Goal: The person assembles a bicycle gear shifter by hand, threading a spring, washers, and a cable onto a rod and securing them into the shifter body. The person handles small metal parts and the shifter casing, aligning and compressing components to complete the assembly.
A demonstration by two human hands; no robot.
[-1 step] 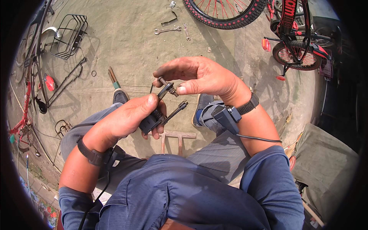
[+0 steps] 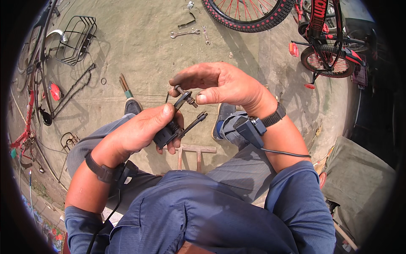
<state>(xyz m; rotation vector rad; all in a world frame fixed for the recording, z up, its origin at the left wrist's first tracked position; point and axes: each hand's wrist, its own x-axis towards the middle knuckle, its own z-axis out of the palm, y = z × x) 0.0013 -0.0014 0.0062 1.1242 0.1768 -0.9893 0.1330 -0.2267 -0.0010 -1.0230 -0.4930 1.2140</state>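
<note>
My left hand (image 2: 150, 125) is closed around a black metal bicycle part with two arms (image 2: 165, 136), its thumb pressed along the upper arm. Through the end of that arm passes a bolt (image 2: 187, 96) with a round head and nuts or washers on its threads. My right hand (image 2: 228, 86) curves over the bolt, a fingertip at the head and the thumb at the threaded end. The second arm (image 2: 195, 122) points out free below the bolt. My palm and fingers hide the rest of the part.
Two wrenches (image 2: 185, 33) (image 2: 205, 35) lie on the ground ahead. At the left are a wire basket (image 2: 77, 40), a chain (image 2: 75, 89) and a red bicycle frame (image 2: 28, 116). Bicycle wheels (image 2: 249, 28) stand at the far right. A wooden frame (image 2: 196, 149) lies between my feet.
</note>
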